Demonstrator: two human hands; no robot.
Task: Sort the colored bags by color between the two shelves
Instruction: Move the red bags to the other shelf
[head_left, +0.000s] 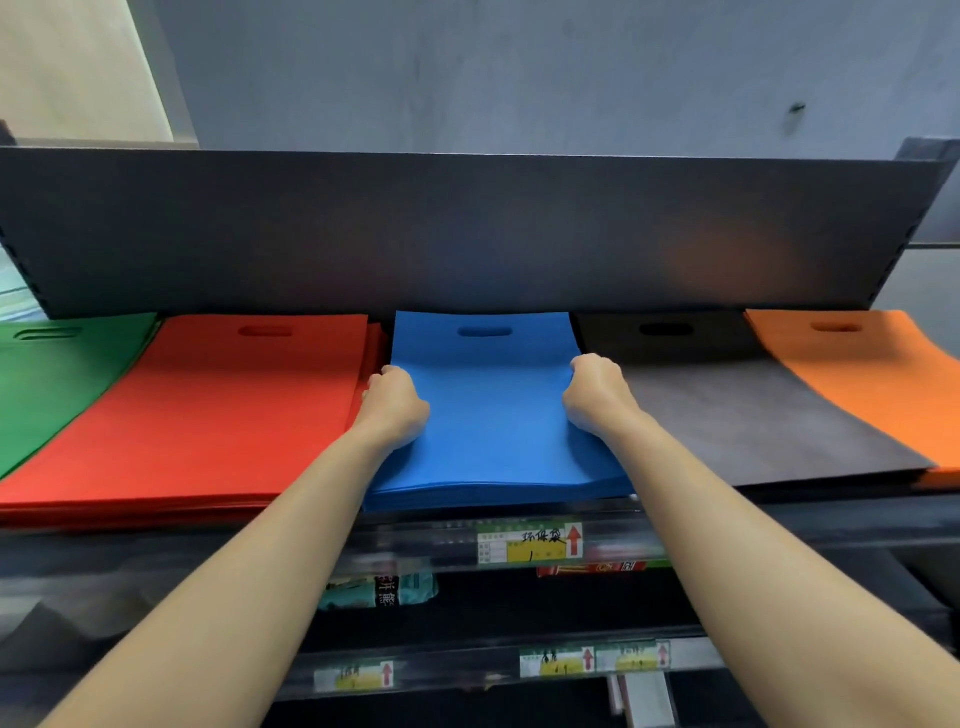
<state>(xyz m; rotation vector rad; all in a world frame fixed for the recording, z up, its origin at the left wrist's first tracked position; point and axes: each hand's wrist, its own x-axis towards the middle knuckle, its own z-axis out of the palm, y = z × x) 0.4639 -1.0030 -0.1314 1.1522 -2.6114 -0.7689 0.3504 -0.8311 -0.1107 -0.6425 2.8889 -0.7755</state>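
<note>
**Blue bags** (488, 415): a flat stack at the middle of the shelf (779, 506). The near end slightly overhangs the front edge and the cut-out handles point toward the back panel (467, 228).

- Handling (judged): non-woven fabric, so soft and limp. One bag is light, but the stack has some weight. The sheets are likely to slide over one another and sag where unsupported, and nothing about them is fragile.
- Where to hold (judged): both long side edges at mid-length, pinching the full thickness so the layers stay together. The handle slot would serve for lifting one bag.

**Left hand** (392, 405): at the stack's left edge, fingers curled and gripping the edge where it meets the red bags.

**Right hand** (597, 397): at the right edge, fingers curled likewise, gripping the stack beside the grey bags.

**Neighbours on the same shelf, from the left end:**
- green bags (47, 379)
- red bags (223, 405), touching the blue
- the blue stack itself
- grey bags (737, 405), partly lapped by the orange bags
- orange bags (872, 374) at the right end

Each pile shows one colour on top, and what lies deeper cannot be told.

**Surface:** a dark shelf with a clear strip along its front edge that carries a yellow label (530, 543).

**Room:** a lower shelf (467, 670) sits below with more labels and some blurred packets. A plain grey wall (519, 67) rises behind the panel.
</note>
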